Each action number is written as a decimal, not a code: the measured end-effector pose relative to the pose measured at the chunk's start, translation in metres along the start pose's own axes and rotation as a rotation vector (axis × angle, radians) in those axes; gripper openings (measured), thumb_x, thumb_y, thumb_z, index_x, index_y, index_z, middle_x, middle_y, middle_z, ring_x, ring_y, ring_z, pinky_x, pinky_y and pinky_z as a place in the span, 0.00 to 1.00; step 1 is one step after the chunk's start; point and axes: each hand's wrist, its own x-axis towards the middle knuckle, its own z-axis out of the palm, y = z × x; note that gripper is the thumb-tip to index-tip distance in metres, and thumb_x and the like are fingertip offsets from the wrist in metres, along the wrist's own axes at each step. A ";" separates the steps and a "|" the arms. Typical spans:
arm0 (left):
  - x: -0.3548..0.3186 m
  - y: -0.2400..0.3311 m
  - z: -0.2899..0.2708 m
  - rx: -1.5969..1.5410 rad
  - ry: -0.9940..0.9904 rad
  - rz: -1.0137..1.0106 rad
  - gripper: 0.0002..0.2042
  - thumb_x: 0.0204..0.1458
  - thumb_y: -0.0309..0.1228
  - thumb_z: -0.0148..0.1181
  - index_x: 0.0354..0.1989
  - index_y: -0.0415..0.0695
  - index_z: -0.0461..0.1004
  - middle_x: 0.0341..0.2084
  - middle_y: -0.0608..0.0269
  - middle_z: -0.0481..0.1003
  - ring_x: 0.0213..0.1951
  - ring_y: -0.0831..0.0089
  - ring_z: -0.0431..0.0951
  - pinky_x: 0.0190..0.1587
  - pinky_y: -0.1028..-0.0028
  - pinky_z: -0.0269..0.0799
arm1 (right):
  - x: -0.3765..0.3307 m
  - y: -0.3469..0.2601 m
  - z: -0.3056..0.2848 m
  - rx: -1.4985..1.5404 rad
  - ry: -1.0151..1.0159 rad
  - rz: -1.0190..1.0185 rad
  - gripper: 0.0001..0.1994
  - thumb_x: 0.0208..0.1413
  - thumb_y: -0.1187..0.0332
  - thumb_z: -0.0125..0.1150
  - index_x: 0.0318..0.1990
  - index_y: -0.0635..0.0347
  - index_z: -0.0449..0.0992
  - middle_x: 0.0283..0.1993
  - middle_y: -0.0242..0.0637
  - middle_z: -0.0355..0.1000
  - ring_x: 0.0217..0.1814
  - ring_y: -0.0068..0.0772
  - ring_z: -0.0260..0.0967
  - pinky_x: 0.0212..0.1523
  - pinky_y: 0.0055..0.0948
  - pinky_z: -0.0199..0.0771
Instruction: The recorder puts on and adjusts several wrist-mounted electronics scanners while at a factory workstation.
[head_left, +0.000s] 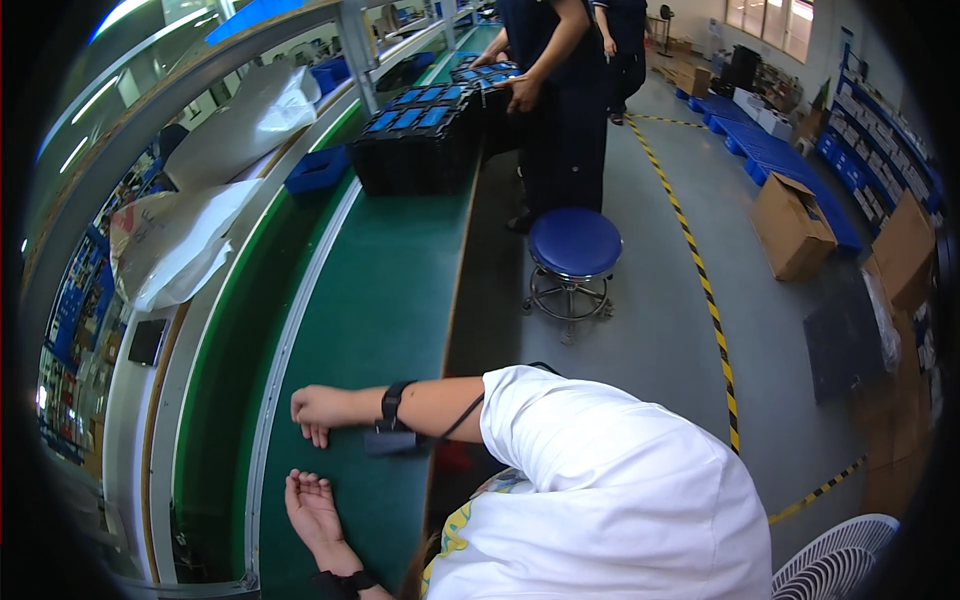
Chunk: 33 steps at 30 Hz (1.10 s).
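Observation:
My right hand (321,409) is over the green work surface (385,260), its fingers loosely bent downward and nothing visible in them. A black strap (393,402) goes round that wrist, with a dark box-like device (390,442) hanging by it and a cable along the forearm. Nearer, my left hand (315,510) has its palm turned up and its fingers slightly curled, holding nothing. Another dark band (343,584) circles the left wrist. The two hands are apart from each other, and neither grips any object.
Black crates (415,160) with blue-topped items stand at the bench's far end, where a co-worker (560,100) touches them. A blue bin (317,171) sits beside them. Right of the bench are a blue stool (575,243), a cardboard box (790,228) and a fan (840,560).

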 end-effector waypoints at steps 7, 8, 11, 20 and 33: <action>0.001 0.005 0.001 -0.039 -0.029 -0.040 0.09 0.57 0.31 0.43 0.38 0.40 0.66 0.29 0.63 0.70 0.34 0.74 0.71 0.37 0.72 0.70 | -0.015 0.038 0.035 -0.801 0.348 -0.788 0.03 0.36 0.75 0.52 0.18 0.63 0.71 0.21 0.44 0.69 0.25 0.43 0.69 0.27 0.35 0.68; 0.002 0.005 0.000 -0.056 -0.048 -0.040 0.09 0.57 0.31 0.43 0.38 0.39 0.66 0.30 0.62 0.70 0.34 0.73 0.71 0.37 0.71 0.70 | -0.012 0.038 0.033 -0.786 0.357 -0.795 0.03 0.36 0.75 0.52 0.18 0.63 0.71 0.21 0.44 0.69 0.25 0.43 0.69 0.27 0.35 0.68; 0.003 0.003 -0.005 -0.102 -0.064 -0.065 0.09 0.56 0.31 0.43 0.39 0.39 0.66 0.31 0.61 0.70 0.35 0.72 0.71 0.37 0.70 0.70 | -0.004 0.018 0.020 -0.645 0.144 -0.315 0.04 0.33 0.74 0.56 0.21 0.62 0.75 0.20 0.42 0.71 0.23 0.35 0.70 0.24 0.32 0.69; -0.012 0.005 0.010 -0.082 0.040 -0.030 0.08 0.56 0.32 0.45 0.37 0.41 0.67 0.29 0.63 0.70 0.34 0.72 0.71 0.38 0.71 0.69 | 0.041 0.005 -0.038 0.466 -0.617 0.483 0.20 0.58 0.58 0.40 0.43 0.70 0.67 0.38 0.57 0.70 0.35 0.47 0.72 0.37 0.39 0.74; -0.007 0.008 0.017 -0.056 0.092 -0.062 0.09 0.56 0.32 0.44 0.37 0.41 0.67 0.28 0.63 0.69 0.33 0.73 0.71 0.38 0.71 0.69 | 0.037 -0.012 -0.033 0.292 -0.531 0.436 0.16 0.58 0.64 0.41 0.40 0.72 0.64 0.32 0.54 0.70 0.29 0.41 0.72 0.29 0.34 0.75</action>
